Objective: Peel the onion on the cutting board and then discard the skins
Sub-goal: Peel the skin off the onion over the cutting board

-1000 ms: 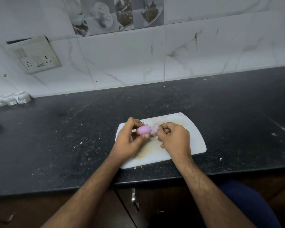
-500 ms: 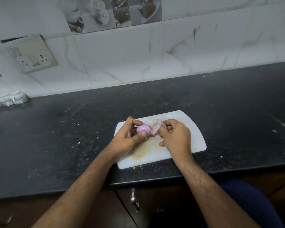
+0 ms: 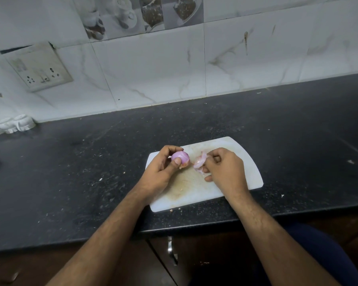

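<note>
A small purple onion (image 3: 180, 156) sits between the thumb and curled fingers of my left hand (image 3: 160, 172), held just above the white cutting board (image 3: 248, 168). Its visible side is smooth and glossy. My right hand (image 3: 225, 170) pinches a pale pink piece of onion skin (image 3: 199, 162) a short way to the right of the onion, clear of it. Both hands hover over the middle of the board, which is stained yellowish-brown in its centre.
The board lies on a dark speckled counter (image 3: 81, 172) near its front edge. Small skin flecks dot the counter. White moulded objects (image 3: 10, 125) stand at the far left by the tiled wall, under a socket plate (image 3: 37, 68). A cabinet handle (image 3: 171, 249) shows below.
The skin piece has come away from the onion: my right hand pulled it to the right, and a gap now shows between skin and onion. My left hand kept its hold.
</note>
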Available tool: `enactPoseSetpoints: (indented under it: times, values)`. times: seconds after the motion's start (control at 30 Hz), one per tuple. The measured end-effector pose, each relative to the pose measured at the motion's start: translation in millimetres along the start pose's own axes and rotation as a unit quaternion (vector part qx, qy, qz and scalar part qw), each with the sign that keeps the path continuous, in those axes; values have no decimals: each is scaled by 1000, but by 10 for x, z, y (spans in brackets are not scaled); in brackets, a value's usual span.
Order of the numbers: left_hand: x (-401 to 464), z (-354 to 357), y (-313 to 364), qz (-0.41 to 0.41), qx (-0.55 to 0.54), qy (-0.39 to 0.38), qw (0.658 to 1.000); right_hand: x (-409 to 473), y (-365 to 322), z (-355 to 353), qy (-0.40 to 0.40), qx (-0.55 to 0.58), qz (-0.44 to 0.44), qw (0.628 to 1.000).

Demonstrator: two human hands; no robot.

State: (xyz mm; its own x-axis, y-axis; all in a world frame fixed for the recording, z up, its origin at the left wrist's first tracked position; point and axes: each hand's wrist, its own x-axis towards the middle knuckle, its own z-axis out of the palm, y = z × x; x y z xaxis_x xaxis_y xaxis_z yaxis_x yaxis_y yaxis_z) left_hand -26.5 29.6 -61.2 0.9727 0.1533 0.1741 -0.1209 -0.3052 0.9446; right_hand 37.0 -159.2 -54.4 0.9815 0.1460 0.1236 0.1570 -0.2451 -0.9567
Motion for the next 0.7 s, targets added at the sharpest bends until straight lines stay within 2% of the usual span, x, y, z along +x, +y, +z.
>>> enactPoseSetpoints:
  times: [0.1, 0.17, 0.47, 0.7]
  values:
    - [3, 34, -22, 4, -2, -1, 1000, -25, 32, 73, -2, -113, -82, 990]
    - [7, 44, -34, 2, -10, 6, 1000, -43, 15, 91, -14, -149, -123, 981]
    - [15, 58, -33, 17, -11, 9, 1000, -98, -59, 95, -28, -125, -158, 979]
    - [30, 71, -58, 31, 5, -12, 999, -56, -19, 113, -69, -160, -185, 967]
